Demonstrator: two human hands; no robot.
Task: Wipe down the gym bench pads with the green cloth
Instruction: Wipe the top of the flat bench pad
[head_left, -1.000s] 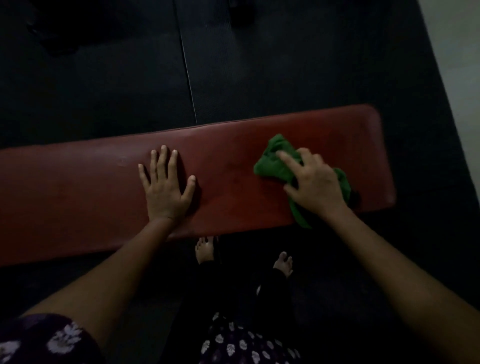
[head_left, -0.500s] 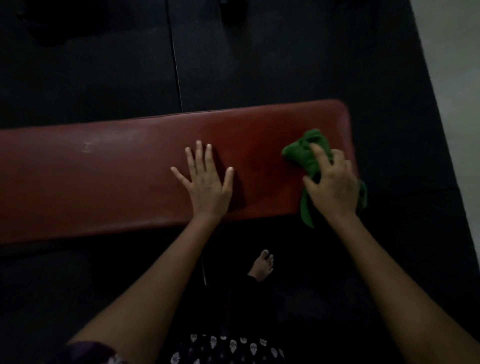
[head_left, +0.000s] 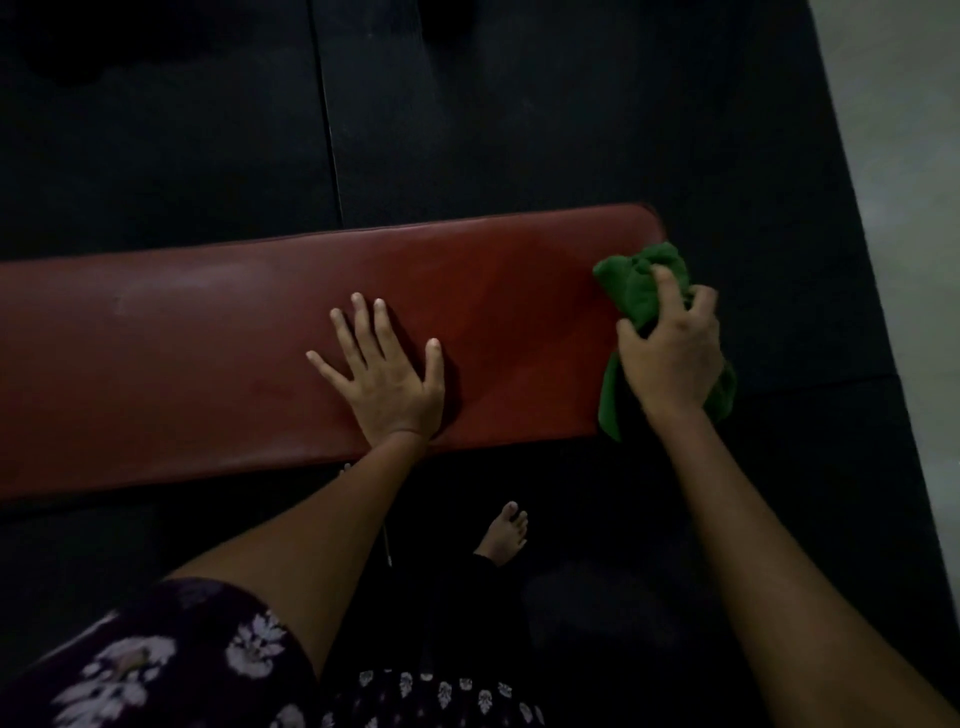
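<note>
Cloth (head_left: 641, 283) sits bunched at the right end of the red pad (head_left: 218, 358), part of it hanging off the near corner. My right hand (head_left: 672, 358) grips it with curled fingers, pressing it against that end. My left hand (head_left: 387, 376) lies flat on the pad near its middle, fingers spread and holding nothing, bracing me. Judging by where the cloth is, I am working the very end of this pad. How much of the long stretch to the left is already wiped I cannot tell; the light is dim and the surface shows only faint pale marks. Any other pads of the bench lie out of view. No containers show anywhere, just dark floor mats (head_left: 519, 130) around the bench.
</note>
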